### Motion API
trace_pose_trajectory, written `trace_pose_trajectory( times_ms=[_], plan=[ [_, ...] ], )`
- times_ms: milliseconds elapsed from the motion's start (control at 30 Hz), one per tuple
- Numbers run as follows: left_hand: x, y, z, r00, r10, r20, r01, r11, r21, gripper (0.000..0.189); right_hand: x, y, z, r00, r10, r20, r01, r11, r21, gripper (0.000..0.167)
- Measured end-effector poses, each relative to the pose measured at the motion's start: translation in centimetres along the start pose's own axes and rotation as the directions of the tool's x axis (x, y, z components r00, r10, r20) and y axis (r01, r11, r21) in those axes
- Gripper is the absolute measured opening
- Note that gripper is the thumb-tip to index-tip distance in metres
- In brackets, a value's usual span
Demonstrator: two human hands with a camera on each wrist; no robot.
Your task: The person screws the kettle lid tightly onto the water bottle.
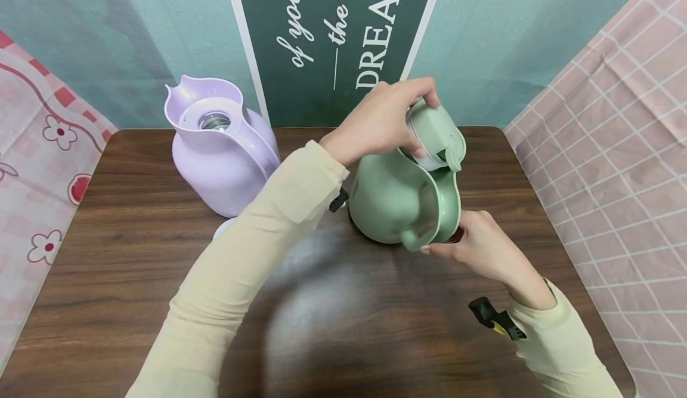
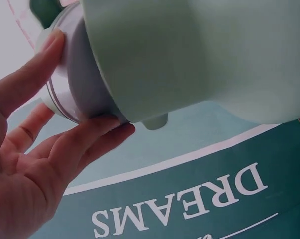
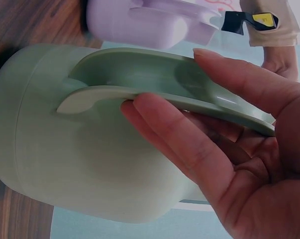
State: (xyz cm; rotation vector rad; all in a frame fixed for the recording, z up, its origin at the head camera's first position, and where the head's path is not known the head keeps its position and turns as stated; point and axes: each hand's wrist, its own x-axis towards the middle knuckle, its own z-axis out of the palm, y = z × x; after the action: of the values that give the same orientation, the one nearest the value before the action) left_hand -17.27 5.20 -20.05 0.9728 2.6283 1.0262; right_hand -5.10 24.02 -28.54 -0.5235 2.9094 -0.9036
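A green thermos jug (image 1: 389, 201) stands on the table, its looped handle towards the right front. At its mouth, my left hand (image 1: 383, 117) grips the green lid (image 1: 436, 129) between thumb and fingers. The lid sits tilted, with a pale band below its green top. In the left wrist view the fingertips (image 2: 57, 40) lie round the lid's side, right at the jug's rim. My right hand (image 1: 485, 246) holds the jug's handle (image 3: 179, 102) between the thumb and long, nearly straight fingers. Part of the handle is hidden behind that hand.
To the left stands a purple thermos jug (image 1: 225, 165) with its mouth uncovered. A white rounded thing (image 1: 222, 228) is mostly hidden behind the left sleeve. Behind the wooden table (image 1: 343, 326) hangs a teal cloth (image 1: 510, 46); a pink checked cloth (image 1: 617, 147) lines the right side.
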Motion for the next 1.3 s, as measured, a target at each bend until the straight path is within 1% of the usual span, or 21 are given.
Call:
trace_pose_trajectory(
  times_ms=[100,267,467,567,767,967,1167,1300],
  plan=[
    [0.0,-0.2,0.0,1.0,-0.004,0.009,0.004,1.0,-0.005,0.055,0.0,0.0,0.0,1.0,0.005,0.005,-0.005,1.0,-0.001,0.023],
    [0.1,-0.1,-0.1,1.0,-0.012,0.029,0.011,1.0,0.021,0.055,0.0,0.0,0.0,1.0,0.002,0.001,-0.002,1.0,-0.001,0.023],
    [0.2,0.2,-0.4,0.998,-0.007,0.063,0.004,0.999,0.049,0.054,0.0,0.1,0.0,1.0,-0.019,-0.009,0.018,1.0,-0.004,0.023],
    [0.4,0.4,-0.7,0.996,-0.009,0.087,0.002,0.997,0.08,0.052,0.0,0.2,0.0,1.0,-0.024,-0.013,0.024,1.0,-0.008,0.023],
    [0.9,0.9,-1.2,0.99,-0.018,0.141,-0.003,0.989,0.147,0.048,0.0,0.1,0.0,1.0,-0.009,0.001,0.009,1.0,-0.002,0.025],
    [1.3,1.6,-1.5,0.987,-0.009,0.163,-0.024,0.979,0.202,0.041,0.1,0.0,0.1,1.0,0.008,0.01,-0.008,1.0,0.003,0.024],
    [2.2,2.0,-1.4,0.977,-0.053,0.207,0.004,0.973,0.23,0.046,0.1,0.0,0.0,0.999,0.035,0.026,-0.035,0.999,0.006,0.023],
    [2.4,1.9,-1.3,0.974,-0.083,0.213,0.032,0.972,0.234,0.054,0.1,-0.1,0.0,0.998,0.051,0.035,-0.051,0.999,0.01,0.023]
  ],
)
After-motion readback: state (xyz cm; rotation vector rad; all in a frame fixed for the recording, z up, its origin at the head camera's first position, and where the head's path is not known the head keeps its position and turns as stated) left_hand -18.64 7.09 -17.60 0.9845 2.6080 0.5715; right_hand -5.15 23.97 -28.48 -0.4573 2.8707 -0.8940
